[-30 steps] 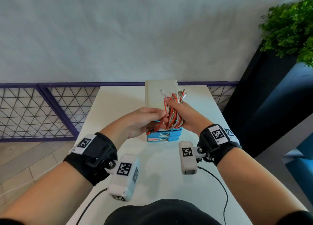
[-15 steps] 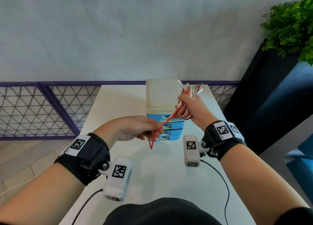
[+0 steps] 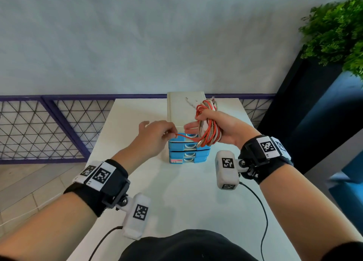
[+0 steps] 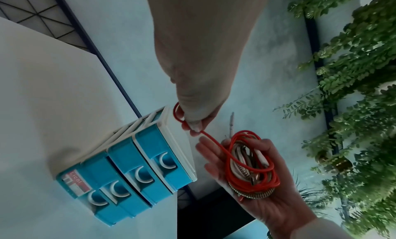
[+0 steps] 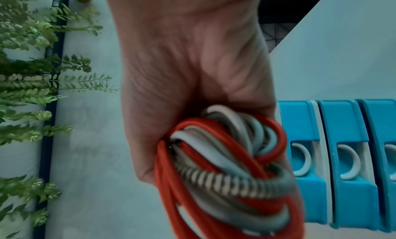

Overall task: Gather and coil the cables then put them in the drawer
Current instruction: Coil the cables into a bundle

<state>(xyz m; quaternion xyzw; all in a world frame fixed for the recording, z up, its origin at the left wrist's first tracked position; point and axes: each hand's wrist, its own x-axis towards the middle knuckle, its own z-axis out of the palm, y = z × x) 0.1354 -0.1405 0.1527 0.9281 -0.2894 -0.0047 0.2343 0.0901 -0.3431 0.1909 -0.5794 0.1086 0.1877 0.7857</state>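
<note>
My right hand [image 3: 211,126] holds a coiled bundle of red, white and braided cables [image 3: 208,131] above the drawer unit. The same bundle [image 4: 250,164] lies across the palm in the left wrist view and fills the right wrist view [image 5: 225,166]. My left hand [image 3: 168,134] pinches the loose red cable end [image 3: 181,135], which runs taut to the bundle. In the left wrist view the red cable end [image 4: 211,138] loops round the pinching fingertips [image 4: 194,124]. A small drawer unit [image 3: 187,146] with blue drawer fronts, all shut, stands on the white table [image 3: 137,123].
A purple lattice railing [image 3: 49,127] runs behind the table. A dark planter with a green plant [image 3: 337,31] stands at the right. Thin black leads from the wrist cameras hang over the near table [image 3: 263,217].
My right hand has come back down and toward me with the bundle, turning palm up. My left hand has risen to drawer-top height, pulling the red end taut.
</note>
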